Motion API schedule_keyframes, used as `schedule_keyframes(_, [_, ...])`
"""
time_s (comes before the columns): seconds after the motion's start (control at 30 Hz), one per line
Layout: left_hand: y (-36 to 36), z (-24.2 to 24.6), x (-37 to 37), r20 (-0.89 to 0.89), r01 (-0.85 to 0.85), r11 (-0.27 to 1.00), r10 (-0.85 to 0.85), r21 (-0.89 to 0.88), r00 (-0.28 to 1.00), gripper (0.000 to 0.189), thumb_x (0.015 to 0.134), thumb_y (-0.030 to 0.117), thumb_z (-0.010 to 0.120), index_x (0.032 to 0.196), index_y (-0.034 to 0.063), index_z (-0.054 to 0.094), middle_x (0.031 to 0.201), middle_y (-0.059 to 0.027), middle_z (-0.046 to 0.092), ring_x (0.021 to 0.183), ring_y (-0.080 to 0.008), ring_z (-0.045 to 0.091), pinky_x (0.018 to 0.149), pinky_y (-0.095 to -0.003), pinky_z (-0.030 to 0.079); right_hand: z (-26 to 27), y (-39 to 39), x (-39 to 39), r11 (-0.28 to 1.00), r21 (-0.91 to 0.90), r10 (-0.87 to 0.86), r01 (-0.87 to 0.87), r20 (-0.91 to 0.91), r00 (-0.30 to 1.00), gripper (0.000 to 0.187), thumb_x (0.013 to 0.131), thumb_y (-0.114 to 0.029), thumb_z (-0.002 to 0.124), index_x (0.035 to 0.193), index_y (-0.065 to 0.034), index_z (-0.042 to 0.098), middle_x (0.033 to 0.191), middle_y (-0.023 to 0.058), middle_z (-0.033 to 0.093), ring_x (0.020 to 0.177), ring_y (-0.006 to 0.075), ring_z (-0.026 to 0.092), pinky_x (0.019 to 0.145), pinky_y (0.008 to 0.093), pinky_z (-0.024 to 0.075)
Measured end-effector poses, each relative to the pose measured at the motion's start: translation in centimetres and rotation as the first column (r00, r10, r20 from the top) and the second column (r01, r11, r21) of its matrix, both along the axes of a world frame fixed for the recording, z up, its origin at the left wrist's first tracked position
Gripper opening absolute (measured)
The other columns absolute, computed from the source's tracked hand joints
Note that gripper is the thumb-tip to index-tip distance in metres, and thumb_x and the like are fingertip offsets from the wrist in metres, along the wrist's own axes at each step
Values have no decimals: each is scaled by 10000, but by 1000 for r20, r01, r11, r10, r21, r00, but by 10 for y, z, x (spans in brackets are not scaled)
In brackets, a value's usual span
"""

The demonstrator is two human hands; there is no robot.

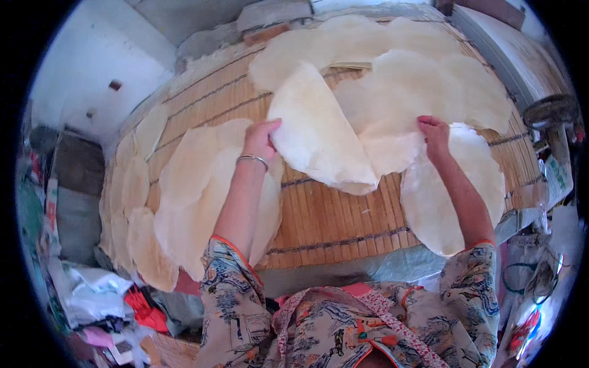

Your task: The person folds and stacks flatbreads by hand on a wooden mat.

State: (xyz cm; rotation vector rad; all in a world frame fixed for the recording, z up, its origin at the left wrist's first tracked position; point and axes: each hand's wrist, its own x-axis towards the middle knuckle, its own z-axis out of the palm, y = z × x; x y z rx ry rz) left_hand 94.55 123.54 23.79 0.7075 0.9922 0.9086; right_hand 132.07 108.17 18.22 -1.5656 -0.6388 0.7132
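Note:
A thin, pale, round sheet [317, 133], like a flatbread or dough wrapper, is folded over on its left side between my hands. My left hand [262, 138], with a metal bangle at the wrist, pinches its left edge. At its right edge, my right hand [433, 131] has thumb and fingers closed on the thinner part. Many similar round sheets [414, 87] overlap behind it on a slatted bamboo mat [340, 221]. Another sheet [453, 198] lies under my right forearm, and more overlapping sheets [198, 184] lie to the left of and beneath my left forearm.
A white wall [106, 60] stands at the back left. Bricks [267, 34] sit at the mat's far edge. Plastic bags and a red cloth [145, 310] are heaped at the lower left. A pale ledge [511, 55] runs along the right, with bags below it.

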Motion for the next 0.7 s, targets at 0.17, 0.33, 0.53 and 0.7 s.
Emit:
schedule_keyframes(0.17, [-9, 44, -151, 85, -175, 979, 167, 103, 982, 242, 733, 13, 572, 937, -105, 518, 952, -184, 570, 868, -286, 574, 799, -396, 475, 10, 18, 35, 998, 24, -64, 60, 231, 971, 200, 676, -99, 586, 864, -51, 631, 673, -6, 576, 515, 72, 461, 438, 203, 342])
schedule_keyframes(0.33, [-65, 26, -307, -4, -539, 829, 546, 147, 838, 238, 714, -26, 563, 940, -86, 522, 945, -168, 566, 861, -261, 570, 777, -387, 477, 72, 47, 19, 988, 151, -40, -31, 449, 893, 189, 723, -69, 562, 898, -49, 632, 773, 12, 606, 667, 86, 524, 597, 214, 408])
schedule_keyframes(0.53, [-152, -41, -406, -137, -701, 690, 723, 180, 677, 147, 670, -57, 597, 647, 36, 485, 699, -79, 529, 640, -192, 540, 595, -323, 490, 166, 87, -145, 866, 217, 51, -450, 858, 512, 180, 755, -23, 526, 922, -4, 591, 818, 74, 622, 744, 161, 566, 702, 268, 438])
schedule_keyframes(0.7, [-184, -42, -400, -168, -759, 642, 764, 109, 623, 268, 699, -47, 593, 545, 82, 416, 592, -47, 481, 513, -158, 486, 470, -294, 443, 178, 70, -345, 627, -35, 155, -778, 985, 80, 356, 653, -9, 534, 1002, -70, 565, 969, 133, 580, 863, 288, 564, 740, 358, 453])
